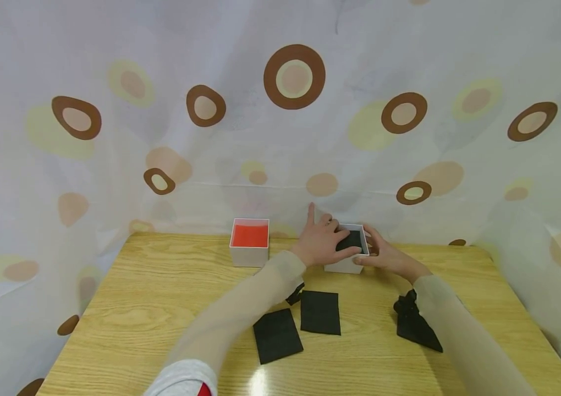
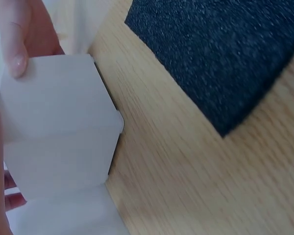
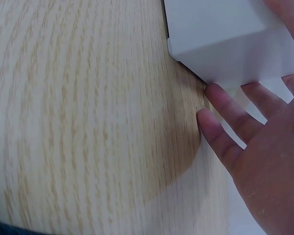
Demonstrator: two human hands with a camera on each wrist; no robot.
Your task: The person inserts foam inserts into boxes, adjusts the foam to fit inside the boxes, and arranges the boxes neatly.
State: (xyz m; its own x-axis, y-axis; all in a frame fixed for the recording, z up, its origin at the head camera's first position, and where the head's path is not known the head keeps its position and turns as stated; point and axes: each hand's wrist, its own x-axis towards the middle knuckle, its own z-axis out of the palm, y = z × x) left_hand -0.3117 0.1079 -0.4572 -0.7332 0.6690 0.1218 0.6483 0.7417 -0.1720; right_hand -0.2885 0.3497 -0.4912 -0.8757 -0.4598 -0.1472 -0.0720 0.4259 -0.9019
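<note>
Sheer beige sleeves (image 1: 241,319), white-red cuff (image 1: 186,382)

Head view overlooks the table (image 1: 161,308); wrist views closely share the white box (image 2: 59,127).
</note>
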